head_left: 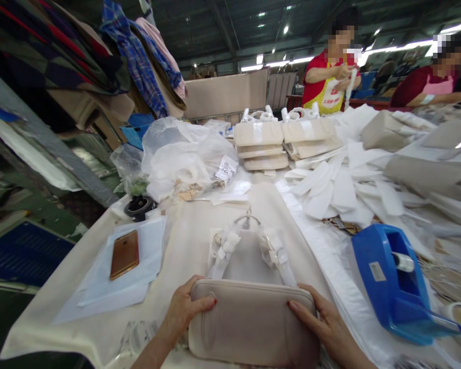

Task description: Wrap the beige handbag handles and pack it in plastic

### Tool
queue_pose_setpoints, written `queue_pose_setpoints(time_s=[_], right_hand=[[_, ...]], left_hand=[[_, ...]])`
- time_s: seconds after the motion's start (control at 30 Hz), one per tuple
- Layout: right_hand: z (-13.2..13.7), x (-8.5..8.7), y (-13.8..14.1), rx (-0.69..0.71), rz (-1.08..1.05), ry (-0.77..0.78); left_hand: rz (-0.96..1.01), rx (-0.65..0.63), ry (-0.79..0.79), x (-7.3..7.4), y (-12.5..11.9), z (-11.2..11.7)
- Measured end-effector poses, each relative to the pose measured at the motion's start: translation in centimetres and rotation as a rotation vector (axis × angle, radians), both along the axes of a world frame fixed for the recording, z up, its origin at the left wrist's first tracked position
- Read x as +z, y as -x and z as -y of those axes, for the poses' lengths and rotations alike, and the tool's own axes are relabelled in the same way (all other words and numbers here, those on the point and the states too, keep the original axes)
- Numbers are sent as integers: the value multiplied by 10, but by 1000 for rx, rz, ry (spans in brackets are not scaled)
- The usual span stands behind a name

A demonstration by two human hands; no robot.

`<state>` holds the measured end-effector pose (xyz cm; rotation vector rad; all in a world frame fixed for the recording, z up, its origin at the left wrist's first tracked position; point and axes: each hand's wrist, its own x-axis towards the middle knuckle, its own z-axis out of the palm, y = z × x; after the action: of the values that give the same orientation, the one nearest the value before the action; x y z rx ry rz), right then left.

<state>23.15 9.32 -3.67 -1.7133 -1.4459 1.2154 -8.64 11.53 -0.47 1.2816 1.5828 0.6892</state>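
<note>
A beige handbag faces me at the near edge of the table, its base or broad side turned up. My left hand grips its left end, thumb on the front and fingers behind. At the right end my right hand holds it the same way, the fingers partly hidden by the bag. Beyond the bag lie its straps, wrapped in white and clear material, with a metal ring at the far end.
On the left, a phone rests on pale sheets. A blue tape dispenser stands at the right. Farther back are stacked beige bags, clear plastic bags and white wrapping strips. Two people work across the table.
</note>
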Motion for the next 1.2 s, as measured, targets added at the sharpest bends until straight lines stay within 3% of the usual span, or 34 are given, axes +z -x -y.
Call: queue_pose_setpoints(time_s=[0.27, 0.43, 0.53, 0.67, 0.8, 1.03, 1.2], right_hand=[[-23, -2, 11, -26, 14, -72], [-28, -5, 7, 41, 36, -61], [-28, -9, 2, 74, 46, -68], [-29, -14, -1, 91, 57, -97], [-30, -15, -2, 80, 61, -131], [-31, -14, -1, 84, 83, -182], [-33, -10, -1, 99, 78, -189]], left_hand=[[-124, -57, 38, -11, -3, -21], [-291, -130, 12, 16, -5, -32], [-447, -49, -69, 31, -27, -37], [-551, 79, -194, 27, -68, -52], [-461, 133, -278, 10, -81, -62], [-34, 195, -332, -5, -52, -62], [134, 219, -352, -11, -51, -64]])
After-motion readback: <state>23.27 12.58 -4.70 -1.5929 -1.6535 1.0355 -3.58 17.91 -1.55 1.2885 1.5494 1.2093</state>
